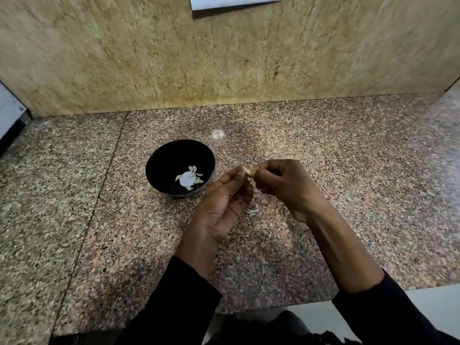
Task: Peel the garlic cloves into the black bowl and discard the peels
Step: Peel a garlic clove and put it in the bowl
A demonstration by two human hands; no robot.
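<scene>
A black bowl (180, 168) stands on the speckled granite counter (348, 158) with several peeled pale garlic cloves (195, 174) at its bottom. Just right of the bowl and above the counter, both hands meet on one pale garlic clove (249, 170). My left hand (222, 204) pinches the clove between thumb and fingertips, palm turned up. My right hand (286, 186) has its fingers curled and pinches the clove's right end. A few thin white peel scraps (254, 212) lie on the counter beneath the hands.
A beige stone wall (224, 58) rises right behind the counter. A white and dark edge of some object (10, 118) shows at the far left. The counter's front edge (311, 303) runs near my sleeves, with pale floor below at the right.
</scene>
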